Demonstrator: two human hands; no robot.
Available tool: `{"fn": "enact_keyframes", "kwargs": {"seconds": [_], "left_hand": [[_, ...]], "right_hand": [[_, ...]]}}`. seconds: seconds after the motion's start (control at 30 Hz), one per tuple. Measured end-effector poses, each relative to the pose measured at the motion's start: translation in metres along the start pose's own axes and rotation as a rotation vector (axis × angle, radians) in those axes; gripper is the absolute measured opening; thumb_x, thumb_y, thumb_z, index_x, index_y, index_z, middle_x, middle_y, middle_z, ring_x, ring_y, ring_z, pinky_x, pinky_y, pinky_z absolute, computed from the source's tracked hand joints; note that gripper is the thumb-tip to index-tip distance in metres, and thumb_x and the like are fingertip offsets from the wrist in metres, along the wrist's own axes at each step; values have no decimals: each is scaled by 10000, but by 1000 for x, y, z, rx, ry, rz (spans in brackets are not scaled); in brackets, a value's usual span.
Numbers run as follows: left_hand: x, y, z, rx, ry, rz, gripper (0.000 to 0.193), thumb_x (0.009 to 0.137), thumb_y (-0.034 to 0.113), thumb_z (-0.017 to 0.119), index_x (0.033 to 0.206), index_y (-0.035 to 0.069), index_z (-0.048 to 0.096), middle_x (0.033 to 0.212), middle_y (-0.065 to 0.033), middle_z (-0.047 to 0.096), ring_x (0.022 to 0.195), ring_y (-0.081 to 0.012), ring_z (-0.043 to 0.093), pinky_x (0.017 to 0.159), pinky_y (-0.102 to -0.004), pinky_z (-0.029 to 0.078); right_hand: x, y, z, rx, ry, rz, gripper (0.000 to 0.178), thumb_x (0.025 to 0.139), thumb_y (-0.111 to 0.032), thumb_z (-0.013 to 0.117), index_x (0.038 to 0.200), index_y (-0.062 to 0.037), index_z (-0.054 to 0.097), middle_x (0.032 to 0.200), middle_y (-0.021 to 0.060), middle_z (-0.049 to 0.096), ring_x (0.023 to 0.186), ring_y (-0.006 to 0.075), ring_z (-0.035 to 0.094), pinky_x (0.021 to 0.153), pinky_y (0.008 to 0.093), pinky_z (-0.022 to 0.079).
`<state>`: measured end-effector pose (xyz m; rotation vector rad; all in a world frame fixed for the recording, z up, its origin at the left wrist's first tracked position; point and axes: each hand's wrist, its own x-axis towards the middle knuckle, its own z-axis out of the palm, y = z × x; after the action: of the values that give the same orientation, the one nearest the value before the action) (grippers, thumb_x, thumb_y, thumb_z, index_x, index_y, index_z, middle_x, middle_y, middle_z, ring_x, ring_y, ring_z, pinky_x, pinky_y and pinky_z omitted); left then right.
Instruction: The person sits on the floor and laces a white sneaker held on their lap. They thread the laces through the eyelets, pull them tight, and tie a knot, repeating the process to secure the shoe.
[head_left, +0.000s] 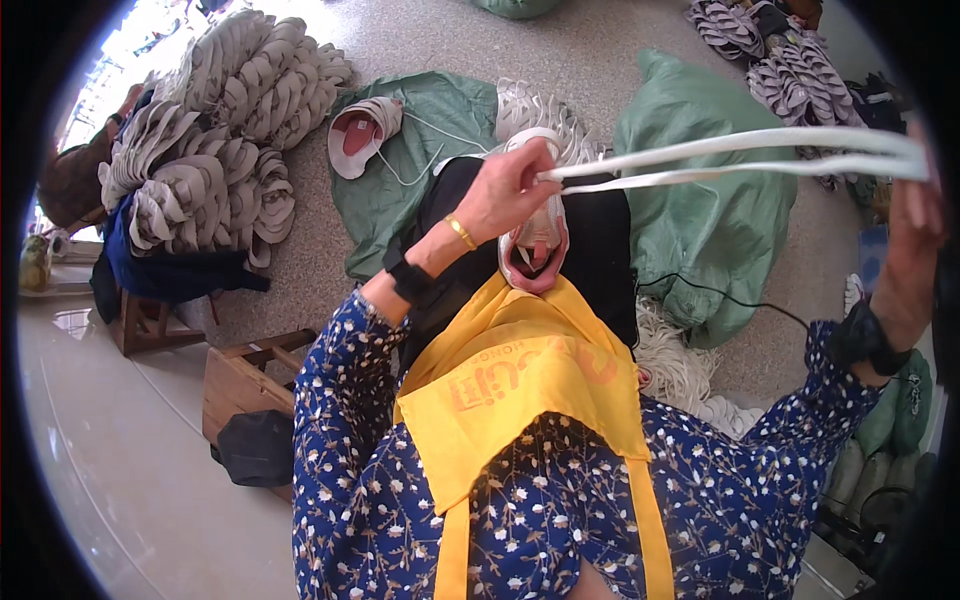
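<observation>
A white shoe with a pink lining (520,277) rests on my lap, its opening toward me. Over its front, my left hand (508,188) is closed in a pinch on a white shoelace (740,143). Two strands of the lace stretch out to the right. At the far right edge my right hand (918,200) grips the other end of the lace, blurred and partly cut off by the rim. My left hand covers part of the shoe's front.
A second white shoe (362,138) lies on green sacking (440,95). A full green sack (690,200) stands right of my lap, near a heap of loose white laces (675,350). Piled shoe uppers (215,160) and a wooden stool (240,385) are at left.
</observation>
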<state>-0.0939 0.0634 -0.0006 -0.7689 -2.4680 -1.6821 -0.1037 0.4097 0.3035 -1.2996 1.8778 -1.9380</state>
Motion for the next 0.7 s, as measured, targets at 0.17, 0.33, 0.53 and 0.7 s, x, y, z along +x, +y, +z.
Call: {"fn": "enact_keyframes", "kwargs": {"seconds": [0.17, 0.33, 0.53, 0.7], "left_hand": [[-32, 4, -17, -25, -41, -61, 188, 894, 103, 726, 872, 44, 549, 672, 18, 484, 600, -57, 414, 534, -262, 362], [-59, 15, -40, 0, -183, -214, 178, 913, 84, 704, 859, 42, 540, 707, 39, 485, 639, -26, 423, 548, -241, 360], [-80, 12, -74, -216, -208, -378, 177, 918, 93, 711, 880, 51, 543, 754, 80, 494, 687, -10, 429, 578, -223, 368], [-100, 8, -128, -253, -242, -554, 213, 955, 184, 710, 887, 63, 548, 754, 77, 509, 678, -10, 456, 583, -200, 376]], "right_hand": [[-123, 24, -4, -506, 744, 454, 146, 1039, -150, 582, 1081, -52, 682, 820, -5, 619, 623, 1, 545, 492, 194, 453], [-177, 136, 46, -630, 656, 889, 151, 983, -119, 659, 1120, -62, 689, 992, 18, 693, 698, 41, 624, 529, 198, 545], [-141, 233, 172, -460, 221, 652, 353, 870, -14, 741, 1209, 5, 645, 1075, 87, 694, 721, 118, 692, 598, 265, 559], [-141, 244, 169, -527, 206, 639, 239, 928, -47, 703, 1147, 37, 656, 884, 103, 725, 604, 130, 675, 554, 266, 547]]}}
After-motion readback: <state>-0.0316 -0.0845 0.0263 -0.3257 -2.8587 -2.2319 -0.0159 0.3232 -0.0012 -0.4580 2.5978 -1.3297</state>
